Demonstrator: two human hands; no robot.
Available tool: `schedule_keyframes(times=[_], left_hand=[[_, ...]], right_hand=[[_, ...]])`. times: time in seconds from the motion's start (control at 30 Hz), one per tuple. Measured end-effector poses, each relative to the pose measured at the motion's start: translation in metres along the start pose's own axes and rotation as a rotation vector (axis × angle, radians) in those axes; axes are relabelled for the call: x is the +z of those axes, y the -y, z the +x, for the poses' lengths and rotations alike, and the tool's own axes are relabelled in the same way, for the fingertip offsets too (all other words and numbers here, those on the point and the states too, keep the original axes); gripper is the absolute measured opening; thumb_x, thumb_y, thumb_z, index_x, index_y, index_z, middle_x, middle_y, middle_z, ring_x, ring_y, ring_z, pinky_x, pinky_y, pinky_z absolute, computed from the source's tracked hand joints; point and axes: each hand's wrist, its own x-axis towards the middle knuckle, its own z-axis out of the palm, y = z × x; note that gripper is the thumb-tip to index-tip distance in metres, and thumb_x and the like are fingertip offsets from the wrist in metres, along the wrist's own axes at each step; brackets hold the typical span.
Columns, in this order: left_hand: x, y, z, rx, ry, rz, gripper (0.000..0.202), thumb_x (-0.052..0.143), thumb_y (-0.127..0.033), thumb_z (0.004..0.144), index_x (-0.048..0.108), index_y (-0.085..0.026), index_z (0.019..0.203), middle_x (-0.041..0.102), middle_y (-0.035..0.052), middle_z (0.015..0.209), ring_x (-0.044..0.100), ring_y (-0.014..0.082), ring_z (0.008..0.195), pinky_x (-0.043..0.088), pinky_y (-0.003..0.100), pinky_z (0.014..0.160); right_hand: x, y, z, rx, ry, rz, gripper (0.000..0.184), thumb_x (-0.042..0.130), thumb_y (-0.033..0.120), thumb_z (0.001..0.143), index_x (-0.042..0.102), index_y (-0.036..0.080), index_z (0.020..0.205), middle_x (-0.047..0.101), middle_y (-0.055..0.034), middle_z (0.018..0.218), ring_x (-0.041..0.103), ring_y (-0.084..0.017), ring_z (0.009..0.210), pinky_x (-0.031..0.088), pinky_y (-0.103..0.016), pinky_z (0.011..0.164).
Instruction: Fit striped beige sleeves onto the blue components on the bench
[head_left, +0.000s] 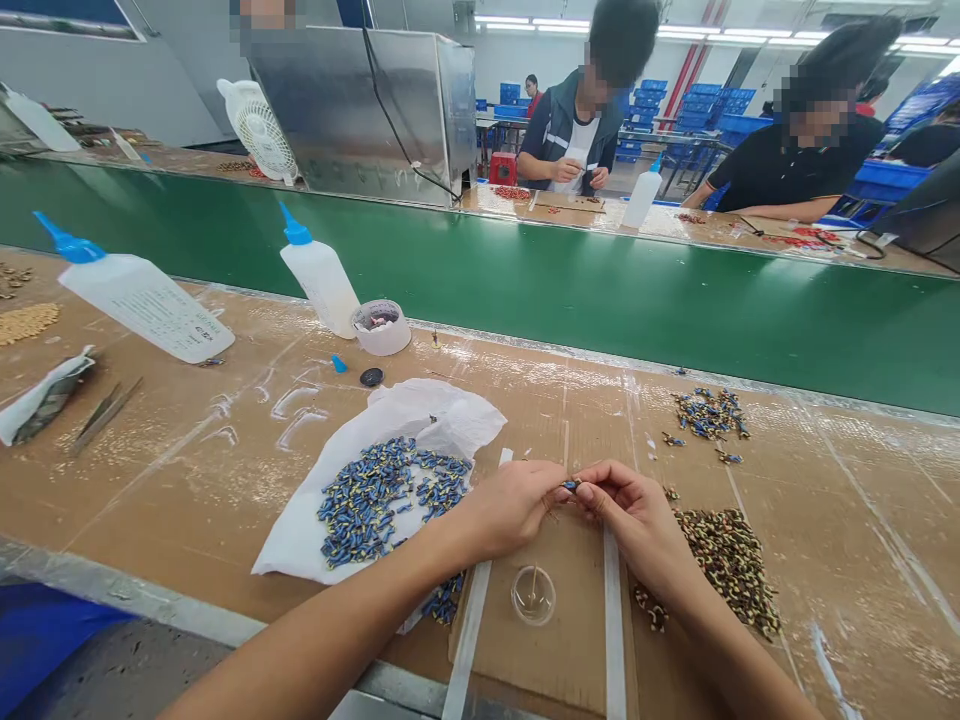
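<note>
Over the taped cardboard pad [570, 640], my left hand [517, 505] and my right hand [626, 505] meet, fingertips pinched on one small blue piece [571, 485]. Both hands are closed on it; its finer details are too small to make out. Left of my left hand, many small blue and yellow pieces [367, 500] lie on a white sheet [292, 540]. A heap of small brown and cream pieces [727, 565] sits beside my right wrist. Farther back is a smaller pile of blue and brown pieces [709, 412]. Below my hands stands a small clear cup [533, 597] with a thin stick in it.
Two white bottles with blue nozzles, one nearer left [150, 300] and one [322, 280] beside a tape roll [384, 330], stand on the table. Tweezers [105, 415] lie at left. Beyond runs a green conveyor belt [525, 265], with co-workers [577, 130] across it.
</note>
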Motion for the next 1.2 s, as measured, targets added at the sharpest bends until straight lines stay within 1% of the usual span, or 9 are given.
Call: schedule_keyframes(times=[0.23, 0.33, 0.43, 0.63, 0.9, 1.0, 1.07, 1.13, 1.2], left_hand=[[0.000, 0.003, 0.000, -0.024, 0.001, 0.037, 0.022, 0.034, -0.021, 0.096, 0.050, -0.017, 0.081, 0.057, 0.0039, 0.079, 0.053, 0.0165, 0.074, 0.035, 0.025, 0.065], [0.000, 0.006, 0.000, -0.011, -0.010, 0.041, 0.021, 0.036, -0.016, 0.093, 0.049, -0.017, 0.076, 0.057, 0.0030, 0.076, 0.052, 0.0158, 0.072, 0.034, 0.025, 0.064], [0.002, 0.008, 0.001, -0.031, -0.003, 0.043, 0.022, 0.038, -0.013, 0.090, 0.047, -0.017, 0.071, 0.057, 0.0022, 0.071, 0.053, 0.0152, 0.069, 0.033, 0.024, 0.062], [0.006, 0.008, 0.001, -0.029, 0.038, 0.112, 0.015, 0.042, -0.008, 0.081, 0.050, -0.017, 0.072, 0.062, 0.0023, 0.070, 0.057, 0.0162, 0.068, 0.030, 0.025, 0.058], [-0.003, 0.007, 0.001, -0.013, 0.102, 0.136, 0.016, 0.045, -0.011, 0.084, 0.058, -0.017, 0.076, 0.064, 0.0029, 0.071, 0.058, 0.0169, 0.068, 0.032, 0.025, 0.058], [-0.010, 0.003, 0.001, -0.027, 0.105, 0.079, 0.018, 0.045, -0.015, 0.089, 0.059, -0.017, 0.078, 0.065, 0.0027, 0.074, 0.058, 0.0169, 0.070, 0.035, 0.025, 0.060], [-0.021, -0.001, 0.000, -0.019, 0.062, 0.013, 0.016, 0.045, -0.019, 0.092, 0.061, -0.018, 0.094, 0.067, 0.0034, 0.086, 0.060, 0.0172, 0.079, 0.040, 0.025, 0.068], [-0.038, -0.002, -0.004, -0.037, -0.042, -0.019, 0.022, 0.047, -0.022, 0.093, 0.057, -0.021, 0.113, 0.065, 0.0040, 0.100, 0.059, 0.0169, 0.089, 0.042, 0.026, 0.077], [-0.061, 0.001, -0.013, -0.148, -0.185, 0.064, 0.023, 0.048, -0.024, 0.093, 0.056, -0.022, 0.114, 0.064, 0.0033, 0.099, 0.058, 0.0166, 0.086, 0.041, 0.027, 0.077]], right_hand=[[0.002, -0.002, 0.001, 0.023, -0.002, 0.016, 0.036, 0.066, 0.051, 0.081, 0.066, 0.016, 0.091, 0.067, -0.0057, 0.082, 0.058, -0.015, 0.067, 0.050, -0.027, 0.063], [0.003, -0.004, 0.001, 0.031, -0.003, 0.059, 0.034, 0.068, 0.050, 0.080, 0.065, 0.017, 0.089, 0.067, -0.0048, 0.082, 0.058, -0.014, 0.066, 0.051, -0.026, 0.062], [0.005, -0.006, 0.001, 0.031, 0.002, 0.067, 0.032, 0.067, 0.048, 0.082, 0.064, 0.016, 0.085, 0.065, -0.0027, 0.074, 0.057, -0.012, 0.062, 0.050, -0.025, 0.060], [0.007, -0.009, -0.002, -0.043, 0.069, -0.048, 0.027, 0.059, 0.042, 0.089, 0.060, 0.018, 0.077, 0.063, -0.0032, 0.072, 0.058, -0.015, 0.066, 0.049, -0.027, 0.062], [0.011, -0.007, -0.004, -0.122, 0.070, -0.116, 0.020, 0.055, 0.033, 0.092, 0.058, 0.019, 0.078, 0.063, -0.0030, 0.071, 0.058, -0.015, 0.064, 0.048, -0.027, 0.061], [0.009, 0.003, -0.004, -0.132, 0.092, -0.193, 0.019, 0.054, 0.033, 0.092, 0.059, 0.018, 0.081, 0.065, -0.0027, 0.072, 0.060, -0.015, 0.065, 0.049, -0.026, 0.062], [0.000, 0.010, -0.003, -0.154, 0.071, -0.276, 0.019, 0.054, 0.033, 0.092, 0.061, 0.018, 0.081, 0.065, -0.0022, 0.072, 0.061, -0.015, 0.066, 0.049, -0.026, 0.063], [-0.016, 0.014, 0.002, -0.178, -0.032, -0.373, 0.020, 0.056, 0.034, 0.090, 0.063, 0.019, 0.080, 0.066, -0.0020, 0.071, 0.061, -0.016, 0.066, 0.048, -0.026, 0.062], [-0.042, 0.011, 0.009, -0.171, -0.221, -0.459, 0.021, 0.058, 0.037, 0.088, 0.064, 0.019, 0.080, 0.067, -0.0025, 0.071, 0.063, -0.017, 0.067, 0.048, -0.027, 0.062]])
